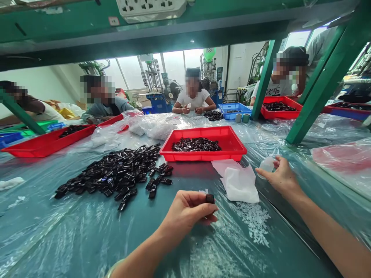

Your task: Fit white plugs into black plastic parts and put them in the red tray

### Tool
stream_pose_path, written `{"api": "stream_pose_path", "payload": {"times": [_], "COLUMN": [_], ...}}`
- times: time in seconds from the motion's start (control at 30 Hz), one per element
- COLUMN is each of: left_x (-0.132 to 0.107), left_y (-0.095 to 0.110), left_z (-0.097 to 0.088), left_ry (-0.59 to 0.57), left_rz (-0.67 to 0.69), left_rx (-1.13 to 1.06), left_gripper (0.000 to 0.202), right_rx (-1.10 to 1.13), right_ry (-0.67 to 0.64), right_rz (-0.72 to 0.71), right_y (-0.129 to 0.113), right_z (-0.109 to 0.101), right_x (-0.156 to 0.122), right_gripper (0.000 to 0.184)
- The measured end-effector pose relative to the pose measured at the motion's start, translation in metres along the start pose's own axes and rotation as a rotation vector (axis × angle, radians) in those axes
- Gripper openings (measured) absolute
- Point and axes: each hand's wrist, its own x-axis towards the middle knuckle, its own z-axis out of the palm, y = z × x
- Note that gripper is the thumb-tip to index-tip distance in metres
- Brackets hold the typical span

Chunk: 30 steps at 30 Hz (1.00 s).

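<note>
My left hand (188, 212) is closed in a pinch on a small dark glossy plastic piece (210, 198), held just above the plastic-covered green table (72, 239). My right hand (279, 177) reaches out to the right, its fingers curled round a small clear roll of tape (266, 165). A large heap of the same dark pieces (113, 173) lies to the left of my left hand. A red tray (232, 148) holding more dark pieces stands straight ahead. A white cloth (239, 181) lies between my hands, with white scraps (252, 220) scattered below it.
Several people sit across and along the table with red trays (43, 144) and a blue tray (234, 110). Green frame posts (315, 88) slant down at the right. A green shelf with a power strip (150, 8) hangs overhead. Clear plastic bags (150, 127) lie mid-table.
</note>
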Motion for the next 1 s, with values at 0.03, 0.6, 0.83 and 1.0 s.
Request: {"api": "stream_pose_path", "payload": {"times": [0.03, 0.6, 0.83, 1.0], "left_x": [0.001, 0.009, 0.011, 0.011], "left_y": [0.002, -0.003, -0.008, -0.01], "left_z": [-0.004, -0.009, -0.006, -0.006], "left_ry": [0.03, 0.024, -0.043, -0.069], "left_rz": [0.013, -0.046, -0.078, -0.081], "left_rx": [0.014, -0.113, -0.183, -0.174], "left_gripper": [0.023, 0.032, 0.038, 0.039], "right_rx": [0.012, -0.047, -0.028, 0.073], "right_ry": [0.046, -0.593, -0.633, -0.629], "right_rz": [-0.023, -0.908, -0.873, -0.777], "right_y": [-0.007, -0.083, -0.084, -0.082], "right_z": [-0.004, 0.024, 0.024, 0.014], "right_x": [-0.004, -0.111, -0.113, -0.103], "right_gripper": [0.076, 0.022, 0.019, 0.018]}}
